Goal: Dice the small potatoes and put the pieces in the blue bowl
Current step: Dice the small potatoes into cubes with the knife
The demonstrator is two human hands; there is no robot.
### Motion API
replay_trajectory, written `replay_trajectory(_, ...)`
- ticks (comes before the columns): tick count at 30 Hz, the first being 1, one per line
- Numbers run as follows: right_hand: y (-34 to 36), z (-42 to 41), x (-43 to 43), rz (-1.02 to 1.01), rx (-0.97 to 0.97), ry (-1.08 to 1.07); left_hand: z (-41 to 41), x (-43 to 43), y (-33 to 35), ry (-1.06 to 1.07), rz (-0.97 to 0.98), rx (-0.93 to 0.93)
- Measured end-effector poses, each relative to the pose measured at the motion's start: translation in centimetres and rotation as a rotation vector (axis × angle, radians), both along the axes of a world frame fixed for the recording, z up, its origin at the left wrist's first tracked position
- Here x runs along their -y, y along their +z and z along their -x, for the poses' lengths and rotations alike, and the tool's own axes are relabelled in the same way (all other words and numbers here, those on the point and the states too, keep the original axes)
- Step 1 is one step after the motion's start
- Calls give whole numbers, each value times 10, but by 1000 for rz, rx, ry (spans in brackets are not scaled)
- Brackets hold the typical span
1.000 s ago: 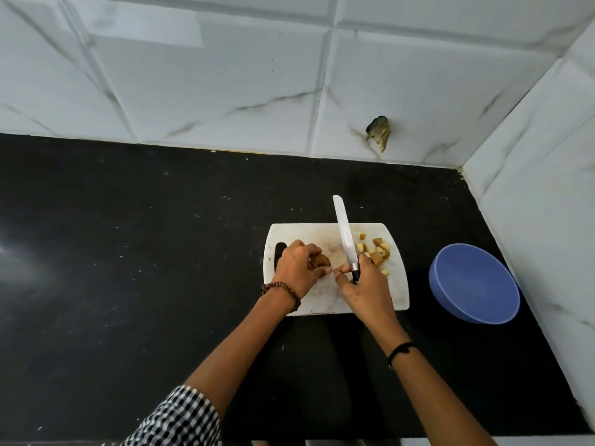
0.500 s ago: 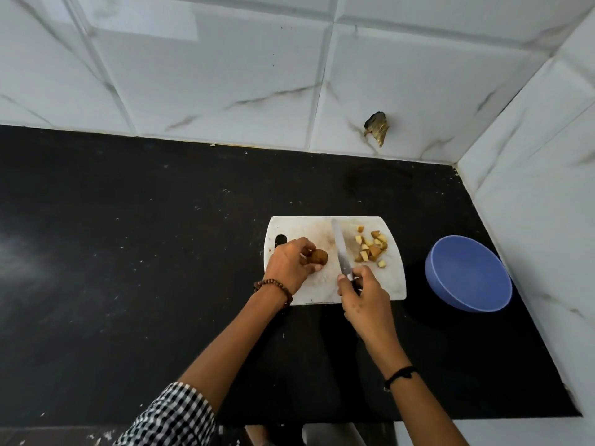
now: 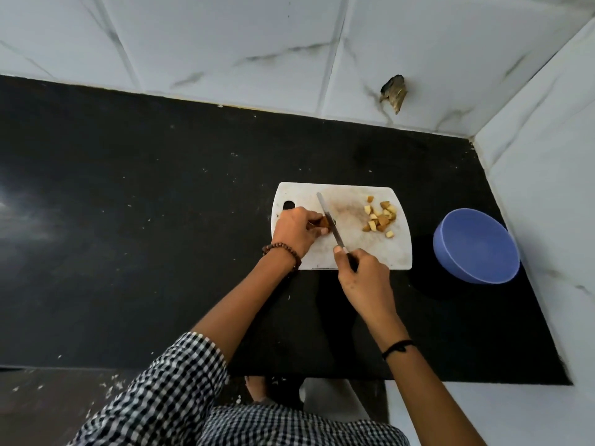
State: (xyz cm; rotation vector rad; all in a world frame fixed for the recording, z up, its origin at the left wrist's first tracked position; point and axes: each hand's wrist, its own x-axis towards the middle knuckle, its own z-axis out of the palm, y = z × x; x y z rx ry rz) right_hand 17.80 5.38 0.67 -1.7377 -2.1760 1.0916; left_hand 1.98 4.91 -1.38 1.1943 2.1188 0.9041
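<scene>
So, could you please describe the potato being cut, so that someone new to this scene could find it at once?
On the black counter lies a white cutting board. At its left end the left hand pinches a small brown potato beside the knife. Unlike the pale diced pieces heaped at the board's right end, it is one bigger lump, half hidden by fingers.

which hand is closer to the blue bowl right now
Right. The right hand grips the knife at the cutting board's near edge, left of the blue bowl. The left hand holds a potato farther left, on the board's opposite side.
</scene>
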Motion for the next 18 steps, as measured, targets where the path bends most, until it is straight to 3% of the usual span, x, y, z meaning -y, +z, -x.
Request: replay_trajectory(18,0,15,-4,57,127,124,-2,-7,-2,44,-9,-66)
